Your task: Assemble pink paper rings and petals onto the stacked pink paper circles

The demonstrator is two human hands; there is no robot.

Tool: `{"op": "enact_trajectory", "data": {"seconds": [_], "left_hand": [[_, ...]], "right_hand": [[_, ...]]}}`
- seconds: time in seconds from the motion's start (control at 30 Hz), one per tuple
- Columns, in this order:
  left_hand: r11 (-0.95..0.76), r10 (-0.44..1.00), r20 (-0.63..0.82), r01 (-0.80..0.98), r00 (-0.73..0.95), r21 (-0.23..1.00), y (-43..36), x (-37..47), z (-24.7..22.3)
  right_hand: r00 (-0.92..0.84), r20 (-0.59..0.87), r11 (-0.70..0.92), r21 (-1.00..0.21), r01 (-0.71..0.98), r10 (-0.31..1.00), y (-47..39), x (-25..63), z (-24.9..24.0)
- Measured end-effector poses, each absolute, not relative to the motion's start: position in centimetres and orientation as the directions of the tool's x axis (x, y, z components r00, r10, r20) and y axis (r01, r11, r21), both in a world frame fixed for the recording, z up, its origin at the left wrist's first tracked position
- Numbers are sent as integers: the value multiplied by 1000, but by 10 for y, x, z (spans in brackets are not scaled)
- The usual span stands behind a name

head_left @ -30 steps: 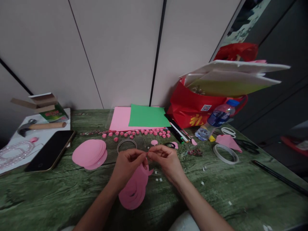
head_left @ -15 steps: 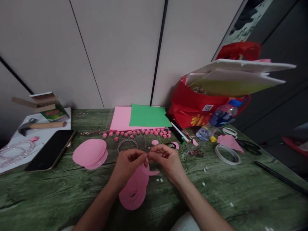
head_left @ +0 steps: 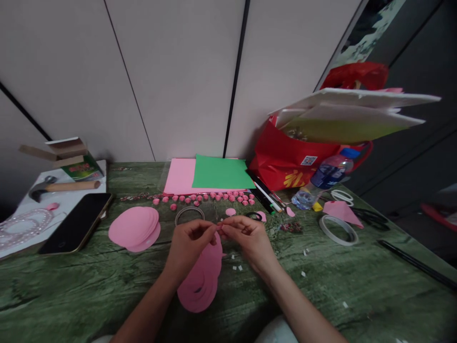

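Observation:
Fingertips nearly touching, my left hand [head_left: 193, 240] and my right hand [head_left: 246, 236] pinch a small piece of pink paper [head_left: 219, 227] between them, at the middle of the table. Much of that piece is hidden by the fingers. Below my left hand lie overlapping pink paper cutouts [head_left: 198, 293]. A stack of pink paper circles [head_left: 132, 226] is to the left. Behind my hands runs a row of several small rolled pink paper pieces [head_left: 213, 195]. A tape roll [head_left: 189, 209] lies just behind my left hand.
Green sheet [head_left: 223, 172] over pink paper at the back. Left: phone [head_left: 76, 224], hammer [head_left: 71, 186], opened box [head_left: 80, 166], beads [head_left: 24, 226]. Right: red bag [head_left: 285, 159], bottle [head_left: 330, 171], white tape roll [head_left: 338, 230], black scissors [head_left: 373, 218], pens [head_left: 266, 195], black stick [head_left: 416, 264].
The pink strip that hung out below my fingers now hardly shows, with only a small tip visible beside the cutouts. Both hands stay nearly in place, and their fingertips have shifted slightly.

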State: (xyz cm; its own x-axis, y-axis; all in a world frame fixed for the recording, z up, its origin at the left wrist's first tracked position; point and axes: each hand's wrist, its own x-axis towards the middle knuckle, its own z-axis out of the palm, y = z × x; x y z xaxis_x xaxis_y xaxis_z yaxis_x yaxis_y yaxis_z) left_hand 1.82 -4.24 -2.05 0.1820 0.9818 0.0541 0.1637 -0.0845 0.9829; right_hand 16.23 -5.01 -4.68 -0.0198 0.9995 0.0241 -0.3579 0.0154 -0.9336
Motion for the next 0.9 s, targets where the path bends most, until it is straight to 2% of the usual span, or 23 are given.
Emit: {"op": "enact_trajectory", "data": {"seconds": [0.2,0.4,0.67,0.9], "left_hand": [[-136,983,106,209,147,969,-44,20,-18],[-126,985,98,214,140,969,-44,20,-18],[-131,972,79,230,221,964,-45,22,-20],[-78,975,47,136,218,988,-45,22,-17]], "right_hand": [[2,28,27,-949,-315,1000,-50,162,-48],[-24,40,31,-955,-295,999,-51,162,-48],[-12,29,23,-942,-335,999,-51,163,-48],[-6,37,34,-955,-296,999,-51,163,-48]]}}
